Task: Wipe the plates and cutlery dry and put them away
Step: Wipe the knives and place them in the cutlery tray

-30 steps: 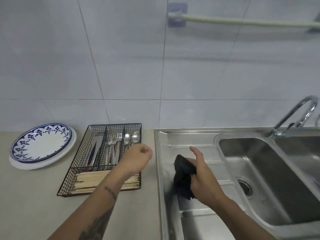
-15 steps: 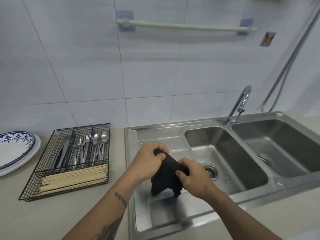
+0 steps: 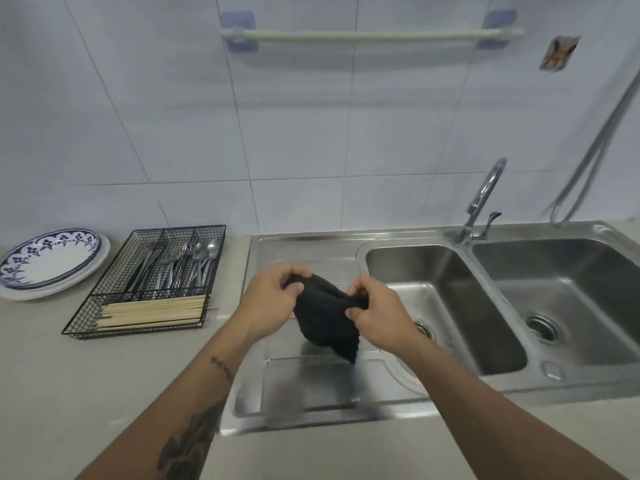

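A black cloth [image 3: 325, 317] hangs between my two hands above the sink's drainboard [image 3: 311, 386]. My left hand [image 3: 273, 299] pinches its upper left edge and my right hand [image 3: 377, 313] pinches its right edge, stretching the top between them. Stacked plates [image 3: 52, 261], the top one white with a blue pattern, sit on the counter at far left. Beside them stands a black wire cutlery basket [image 3: 145, 289] holding knives, forks, spoons [image 3: 204, 258] and a row of wooden chopsticks [image 3: 152, 310].
A double stainless sink [image 3: 446, 306] fills the right side, with a curved tap [image 3: 481, 202] behind the divider and a hose [image 3: 595, 150] on the wall. A pale towel rail [image 3: 370, 36] is fixed to the tiles above. Beige counter [image 3: 69, 375] runs along the front.
My left hand came over from near the cutlery basket and took hold of the cloth. Both hands now pull it apart. The view swung right, showing the second basin.
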The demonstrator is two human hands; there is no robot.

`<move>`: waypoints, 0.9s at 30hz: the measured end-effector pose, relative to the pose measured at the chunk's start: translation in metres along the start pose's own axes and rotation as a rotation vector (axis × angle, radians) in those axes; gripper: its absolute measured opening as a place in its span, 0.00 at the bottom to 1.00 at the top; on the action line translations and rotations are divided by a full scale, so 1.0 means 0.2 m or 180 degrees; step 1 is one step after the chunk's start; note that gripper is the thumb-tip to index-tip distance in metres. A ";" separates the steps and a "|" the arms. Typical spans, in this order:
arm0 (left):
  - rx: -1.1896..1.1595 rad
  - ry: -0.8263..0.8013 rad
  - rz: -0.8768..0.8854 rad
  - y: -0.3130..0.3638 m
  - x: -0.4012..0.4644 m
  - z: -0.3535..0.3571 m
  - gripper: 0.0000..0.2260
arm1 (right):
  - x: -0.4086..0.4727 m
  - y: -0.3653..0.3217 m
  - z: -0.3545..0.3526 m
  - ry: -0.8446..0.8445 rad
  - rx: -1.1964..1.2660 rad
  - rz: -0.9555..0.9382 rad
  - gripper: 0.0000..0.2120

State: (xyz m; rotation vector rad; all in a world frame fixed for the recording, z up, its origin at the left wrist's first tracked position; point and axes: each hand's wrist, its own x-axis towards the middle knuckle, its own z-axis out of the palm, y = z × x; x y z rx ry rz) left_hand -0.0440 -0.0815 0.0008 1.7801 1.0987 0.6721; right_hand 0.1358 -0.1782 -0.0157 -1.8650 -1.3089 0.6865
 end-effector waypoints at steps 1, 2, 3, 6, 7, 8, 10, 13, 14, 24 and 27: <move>-0.0116 0.0038 0.0032 0.01 -0.05 0.01 0.13 | -0.02 0.02 0.00 -0.0033 -0.0045 -0.0065 0.13; -0.0212 0.0058 0.0021 -0.01 -0.09 0.02 0.15 | -0.04 0.04 0.00 -0.0094 -0.0113 -0.0126 0.13; -0.0230 0.0057 -0.0031 -0.04 -0.15 0.04 0.15 | -0.08 0.07 0.00 -0.0186 -0.0244 -0.0163 0.13; -0.0020 -0.0046 -0.0581 -0.22 -0.34 0.17 0.14 | -0.20 0.22 0.04 -0.0502 -0.0936 -0.0336 0.14; 0.0102 -0.0115 -0.0832 -0.29 -0.40 0.21 0.14 | -0.24 0.27 0.06 -0.0634 -0.1171 -0.0328 0.15; 0.0284 -0.0183 -0.1016 -0.38 -0.45 0.26 0.15 | -0.28 0.32 0.08 -0.0787 -0.1359 -0.0282 0.17; 0.0966 -0.0342 -0.1076 -0.52 -0.54 0.34 0.16 | -0.34 0.41 0.10 -0.1060 -0.1653 -0.0201 0.21; 0.1594 0.0172 -0.0614 -0.56 -0.60 0.40 0.13 | -0.39 0.47 0.14 -0.0959 -0.1905 -0.0410 0.26; 0.1660 0.0380 -0.0362 -0.55 -0.61 0.42 0.13 | -0.40 0.48 0.16 -0.0822 -0.1982 -0.0525 0.27; 0.2350 -0.0559 0.0091 -0.44 -0.47 0.39 0.15 | -0.37 0.36 0.22 -0.1197 -0.2048 -0.0238 0.20; 0.2315 -0.0451 0.0020 -0.29 -0.28 0.25 0.15 | -0.19 0.22 0.11 -0.0965 -0.1717 -0.0186 0.19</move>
